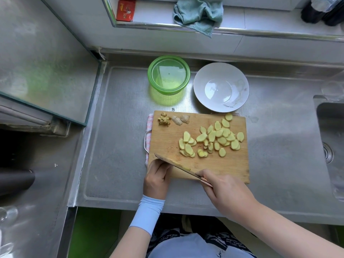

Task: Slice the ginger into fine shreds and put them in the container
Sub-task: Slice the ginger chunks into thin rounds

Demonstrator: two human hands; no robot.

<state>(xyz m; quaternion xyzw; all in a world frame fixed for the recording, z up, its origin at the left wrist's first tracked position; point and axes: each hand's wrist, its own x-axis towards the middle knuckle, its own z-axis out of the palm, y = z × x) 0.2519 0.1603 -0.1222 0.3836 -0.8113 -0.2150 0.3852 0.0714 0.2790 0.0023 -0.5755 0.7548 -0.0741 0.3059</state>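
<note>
Many pale yellow ginger slices (214,140) lie spread over the right half of the wooden cutting board (167,138). Three knobbly ginger offcuts (173,119) sit at its far left corner. My right hand (225,190) grips the handle of a knife (178,164), whose blade lies slanted over the board's near left part with bits of ginger stuck to it. My left hand (158,175) is at the board's near left corner with its fingers curled against the blade near its tip; the fingertips are hidden behind it. A green lidded container (168,75) stands behind the board.
A white bowl (221,86) stands to the right of the container. A cloth lies under the board on the steel counter (115,146). A sink (331,142) is at the right and a glass-topped stove edge (46,75) at the left. A teal rag (199,13) hangs on the back ledge.
</note>
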